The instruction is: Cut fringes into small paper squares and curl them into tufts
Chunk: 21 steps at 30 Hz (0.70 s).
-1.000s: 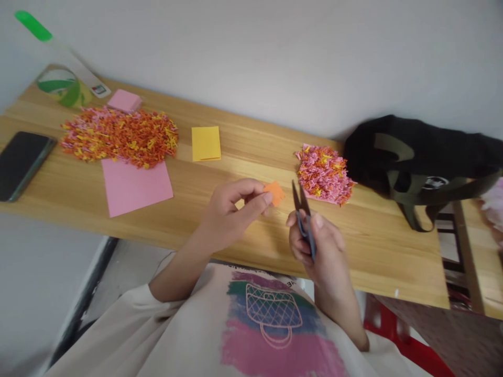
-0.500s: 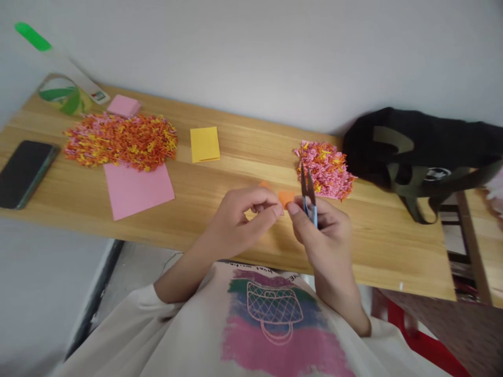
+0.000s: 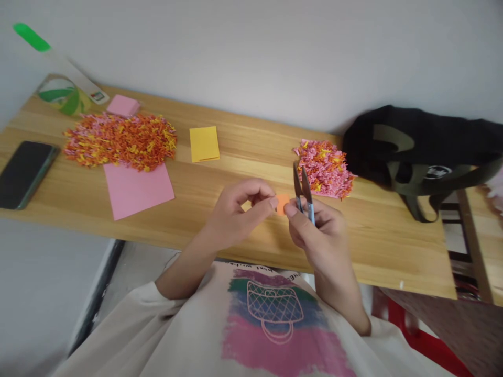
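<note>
- Paper [image 3: 281, 204], small and orange, spans the gap between both hands, over the counter [image 3: 387, 248].
- Left hand [image 3: 244, 212]: thumb and fingers pinch the near-left edge.
- Right hand [image 3: 320, 225]: thumb and forefinger close on the opposite edge. Same hand keeps scissors [image 3: 306, 188], blades parted and pointing away from the body, likely so the fingertips can work without laying the tool down.
- Two-sided pinch probably steadies so small a piece.
- Heap of bits at right [image 3: 326, 170] sits on pink paper, perhaps to keep loose bits together.
- Black bag [image 3: 377, 141] and phone [image 3: 27, 175] lie aside, seemingly out of the way.
</note>
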Available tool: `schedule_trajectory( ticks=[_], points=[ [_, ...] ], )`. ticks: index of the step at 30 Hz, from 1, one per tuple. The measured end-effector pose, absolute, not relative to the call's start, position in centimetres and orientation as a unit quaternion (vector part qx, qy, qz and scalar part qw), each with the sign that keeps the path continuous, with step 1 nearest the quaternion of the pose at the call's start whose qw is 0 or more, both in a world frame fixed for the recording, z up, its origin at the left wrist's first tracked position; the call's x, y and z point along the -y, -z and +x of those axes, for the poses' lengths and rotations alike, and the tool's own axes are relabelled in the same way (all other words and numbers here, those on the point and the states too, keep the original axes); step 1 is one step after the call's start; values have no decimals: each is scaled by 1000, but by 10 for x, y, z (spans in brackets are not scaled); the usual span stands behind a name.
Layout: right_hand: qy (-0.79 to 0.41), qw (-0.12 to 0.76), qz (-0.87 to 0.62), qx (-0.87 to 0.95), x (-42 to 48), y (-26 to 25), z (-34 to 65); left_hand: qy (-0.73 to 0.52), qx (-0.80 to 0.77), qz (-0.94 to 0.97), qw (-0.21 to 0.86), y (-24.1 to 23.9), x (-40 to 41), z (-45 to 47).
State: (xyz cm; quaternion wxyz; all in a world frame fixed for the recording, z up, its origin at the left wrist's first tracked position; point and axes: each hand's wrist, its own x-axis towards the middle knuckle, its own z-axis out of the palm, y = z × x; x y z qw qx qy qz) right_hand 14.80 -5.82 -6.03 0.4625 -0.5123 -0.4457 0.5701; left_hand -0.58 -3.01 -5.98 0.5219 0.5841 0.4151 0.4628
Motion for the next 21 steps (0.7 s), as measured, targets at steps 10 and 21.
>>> schedule_trajectory(
  ticks=[10,21],
  points=[
    [-685,424,-461,372,69,63,148,-586,-418,480,502,69,25,-5],
    [-700,396,-454,383,72,63,146,-552,-439,549,448,63,30,-4]
  ],
)
